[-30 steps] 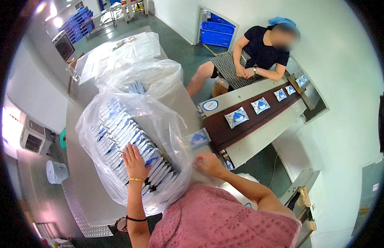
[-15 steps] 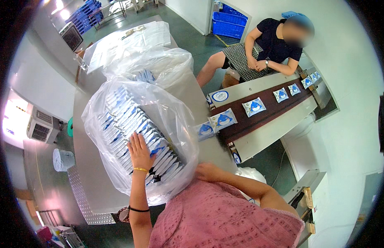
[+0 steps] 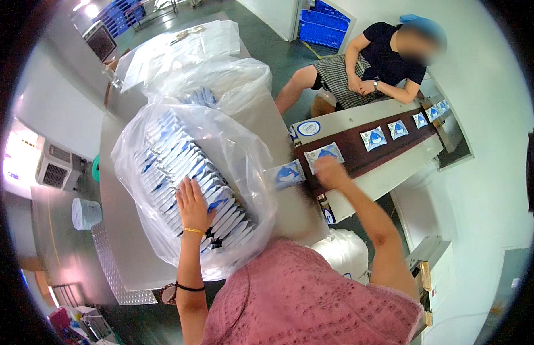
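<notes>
My left hand (image 3: 194, 206) lies flat with fingers stretched over a packed row of small blue-and-white sachets (image 3: 180, 155). These stand on edge, close together, inside a large clear plastic bag (image 3: 252, 155) on the table. My right hand (image 3: 331, 173) is at the near end of the dark conveyor belt (image 3: 359, 164), over the lower right edge of a sachet (image 3: 322, 154). Its fingertips are hidden and a little blurred, so its grip does not show. Another sachet (image 3: 288, 174) lies just left of the belt's end, beside the bag.
More sachets (image 3: 373, 138) ride spaced along the belt. Across it sits a co-worker (image 3: 387, 63), hands together. A second plastic bag (image 3: 238, 86) with sachets and white sheets (image 3: 180, 52) lie farther back on the table (image 3: 126, 253). A white sack (image 3: 342, 251) stands below the belt.
My right hand has moved from the table's near edge up and right to the belt's end. Sachets have advanced along the belt toward me. My left hand stays on the packed row.
</notes>
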`<state>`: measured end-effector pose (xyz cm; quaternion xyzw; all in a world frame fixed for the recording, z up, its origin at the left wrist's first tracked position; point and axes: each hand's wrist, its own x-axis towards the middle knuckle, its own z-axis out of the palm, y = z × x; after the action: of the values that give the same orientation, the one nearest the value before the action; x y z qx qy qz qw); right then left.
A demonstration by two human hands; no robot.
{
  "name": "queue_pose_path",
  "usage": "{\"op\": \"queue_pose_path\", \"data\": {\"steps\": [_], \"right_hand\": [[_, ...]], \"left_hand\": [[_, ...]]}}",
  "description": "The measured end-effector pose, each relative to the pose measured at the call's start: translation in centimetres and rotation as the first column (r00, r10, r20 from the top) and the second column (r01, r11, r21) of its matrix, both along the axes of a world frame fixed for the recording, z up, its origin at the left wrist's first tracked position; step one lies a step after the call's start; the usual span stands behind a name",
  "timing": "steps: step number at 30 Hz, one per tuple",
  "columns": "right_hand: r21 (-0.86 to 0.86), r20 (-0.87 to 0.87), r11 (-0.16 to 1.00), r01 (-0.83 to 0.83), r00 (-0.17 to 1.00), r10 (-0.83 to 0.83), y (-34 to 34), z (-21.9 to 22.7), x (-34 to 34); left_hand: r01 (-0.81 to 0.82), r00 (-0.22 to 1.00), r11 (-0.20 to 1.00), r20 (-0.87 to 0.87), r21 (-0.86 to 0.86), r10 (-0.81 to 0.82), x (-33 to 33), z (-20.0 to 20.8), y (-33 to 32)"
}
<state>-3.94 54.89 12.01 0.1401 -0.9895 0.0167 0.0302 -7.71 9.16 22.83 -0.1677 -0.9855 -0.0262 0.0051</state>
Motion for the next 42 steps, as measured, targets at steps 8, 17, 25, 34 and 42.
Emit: {"op": "queue_pose_path", "data": {"steps": [8, 17, 25, 34, 42], "right_hand": [[0.532, 0.203, 0.815, 0.231, 0.899, -0.387, 14.3, 0.6, -4.5], [0.18, 0.487, 0.928, -0.327, 0.849, 0.205, 7.4, 4.9, -10.1], [-0.394, 0.779, 0.915, -0.089, 0.496, 0.384, -7.7, -4.7, -13.5], [0.001, 0.362, 0.961, -0.277, 0.896, 0.257, -11.2, -7.1, 1.9], [-0.661, 0.584, 0.466, 0.588, 0.793, -0.172, -10.1, 5.9, 7.7]], "left_hand": [[-0.03, 0.999, 0.999, 0.033, -0.018, 0.031, 0.2, 0.7, 0.0], [-0.028, 1.0, 1.0, 0.012, 0.003, 0.028, 0.3, 0.5, -0.1], [-0.043, 0.997, 0.999, 0.07, -0.031, 0.045, -0.1, 0.4, -0.1], [-0.025, 0.999, 0.998, -0.022, 0.052, 0.027, 0.3, -0.6, -1.3], [0.027, 0.999, 0.995, -0.031, 0.098, -0.024, 1.6, 1.5, -4.3]]}}
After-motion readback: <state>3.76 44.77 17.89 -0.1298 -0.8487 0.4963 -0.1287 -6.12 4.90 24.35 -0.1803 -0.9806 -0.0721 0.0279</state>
